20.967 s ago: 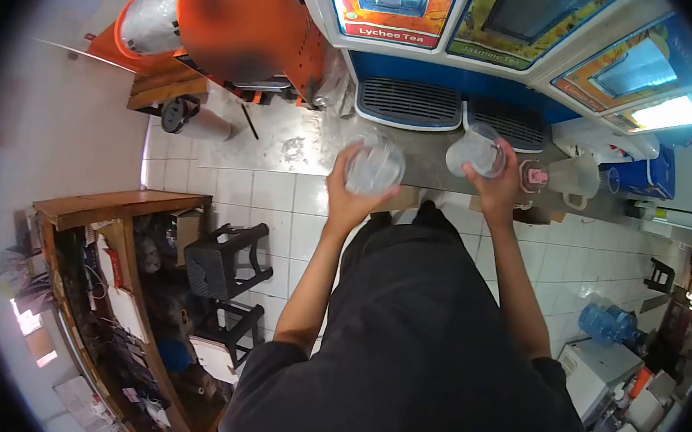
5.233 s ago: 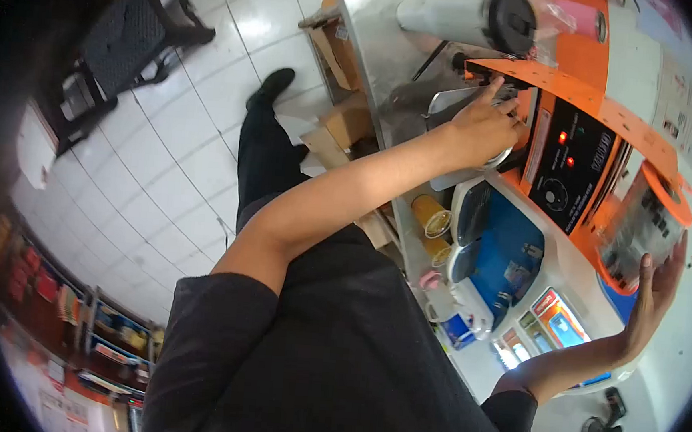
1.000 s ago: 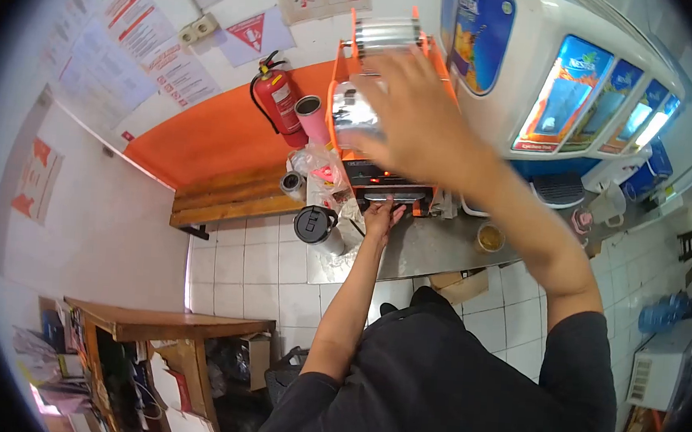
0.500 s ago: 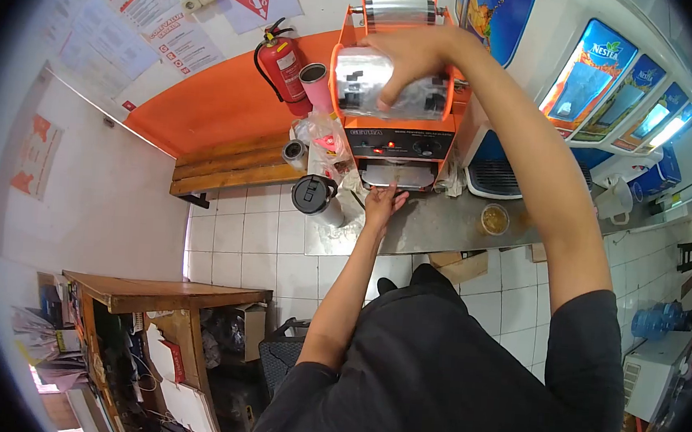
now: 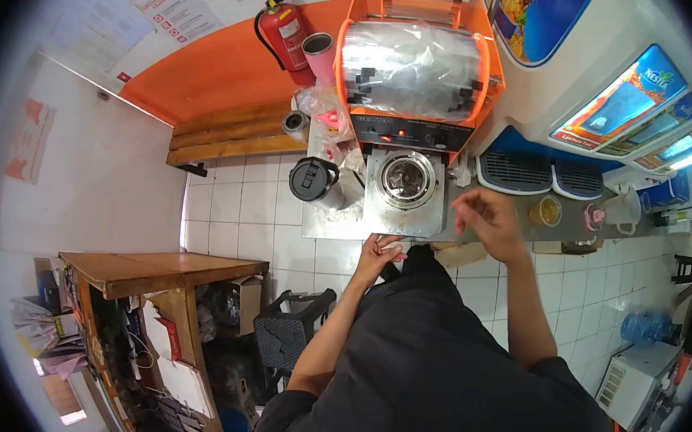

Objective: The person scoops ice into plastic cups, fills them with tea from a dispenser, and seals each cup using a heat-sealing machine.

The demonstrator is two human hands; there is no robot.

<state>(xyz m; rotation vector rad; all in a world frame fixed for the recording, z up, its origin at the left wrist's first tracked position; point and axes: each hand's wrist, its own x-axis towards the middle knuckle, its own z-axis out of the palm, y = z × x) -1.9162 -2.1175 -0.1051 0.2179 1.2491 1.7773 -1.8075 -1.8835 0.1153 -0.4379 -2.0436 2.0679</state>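
Observation:
An orange cup sealing machine (image 5: 490, 82) stands at the counter's back, a roll of clear film (image 5: 416, 72) on its front. Its metal sliding tray (image 5: 382, 214) is pulled out toward me, with a round ring holder in it. In the holder sits a cup (image 5: 407, 180) with dark contents. At the tray's front edge, my left hand (image 5: 377, 258) has its fingers closed on the edge. To the right of the tray, my right hand (image 5: 490, 222) hangs above the counter, slightly blurred, fingers loosely bent and apart with nothing visible in them. A cup of amber drink (image 5: 545, 211) is nearest to it.
Left of the tray stands a tumbler with a black lid (image 5: 314, 182). Behind it are a metal cup (image 5: 295, 124), a pink tumbler (image 5: 319, 53) and plastic bags (image 5: 327, 114). A drink dispenser (image 5: 545, 118) and a clear pitcher (image 5: 623, 210) are on the right.
The tray has slid out toward me with my left hand at its edge, bringing the cup into view. My right hand has left the film roll and come down to the right.

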